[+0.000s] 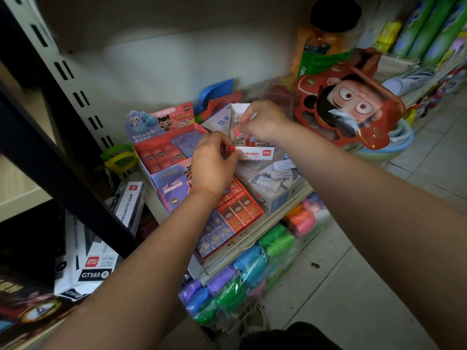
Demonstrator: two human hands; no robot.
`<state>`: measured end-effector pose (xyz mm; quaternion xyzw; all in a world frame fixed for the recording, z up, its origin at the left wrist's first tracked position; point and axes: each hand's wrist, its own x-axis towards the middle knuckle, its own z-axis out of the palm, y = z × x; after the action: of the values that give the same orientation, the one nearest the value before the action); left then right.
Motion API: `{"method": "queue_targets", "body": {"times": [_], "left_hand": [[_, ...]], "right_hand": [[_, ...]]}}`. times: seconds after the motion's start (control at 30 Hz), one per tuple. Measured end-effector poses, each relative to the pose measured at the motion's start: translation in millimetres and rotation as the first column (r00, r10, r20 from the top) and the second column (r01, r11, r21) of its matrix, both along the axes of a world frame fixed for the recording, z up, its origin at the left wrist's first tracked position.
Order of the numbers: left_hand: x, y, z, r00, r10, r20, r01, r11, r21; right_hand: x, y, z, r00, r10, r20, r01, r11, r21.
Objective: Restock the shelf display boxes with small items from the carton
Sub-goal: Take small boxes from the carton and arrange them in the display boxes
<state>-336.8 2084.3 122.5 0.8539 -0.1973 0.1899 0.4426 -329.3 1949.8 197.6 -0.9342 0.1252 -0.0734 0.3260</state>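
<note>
Small shop, stationery and sundries. Metal shelf upright [75, 97] with slotted holes at 10 o'clock. Shelf [275, 218] packed with open display boxes [166, 150] of small boxed items, rows in red and purple. Boxed goods [101, 251] marked GT165 at 8 o'clock. Bagged coloured rolls [242, 274] at 6 o'clock under shelf edge. Cartoon-face pack [348, 104] and green rolls [429, 29] at 2 o'clock. Tiled floor [379, 274] at 4 o'clock.
</note>
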Motion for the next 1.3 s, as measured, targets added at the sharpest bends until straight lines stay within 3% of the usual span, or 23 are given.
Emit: {"method": "queue_targets", "body": {"times": [0.2,0.37,0.67,0.77,0.9,1.13,1.3], "left_hand": [[-0.1,0.1,-0.1,1.0,0.004,-0.004,-0.004,1.0,0.012],[0.8,-0.6,-1.0,1.0,-0.017,0.007,0.017,0.999,0.043],[0.9,-1.3,-1.9,1.0,-0.013,0.014,0.012,0.998,0.069],[0.6,-1.1,-2.2,1.0,-0.015,0.024,0.014,0.998,0.057],[0.9,-0.1,-1.7,0.999,-0.02,0.036,0.019,0.999,0.045],[1.8,-0.6,-3.7,0.999,-0.016,0.031,0.014,0.999,0.053],[1.6,-0.6,-3.4,0.999,-0.01,0.044,0.007,0.997,0.073]], "right_hand": [[-1.8,1.0,0.6,0.993,0.049,-0.111,-0.068,0.983,-0.169],[-5.4,1.2,3.1,0.988,0.117,-0.101,-0.133,0.975,-0.177],[-1.6,-0.3,9.7,0.936,0.197,-0.291,-0.271,0.931,-0.245],[0.3,0.9,11.9,0.962,0.143,-0.234,-0.22,0.912,-0.347],[5.7,-3.8,15.7,0.995,0.081,-0.064,-0.095,0.963,-0.252],[2.7,-3.9,6.2,0.956,0.225,-0.189,-0.276,0.908,-0.314],[-2.2,-8.6,7.9,0.904,0.336,-0.265,-0.391,0.899,-0.196]]}}
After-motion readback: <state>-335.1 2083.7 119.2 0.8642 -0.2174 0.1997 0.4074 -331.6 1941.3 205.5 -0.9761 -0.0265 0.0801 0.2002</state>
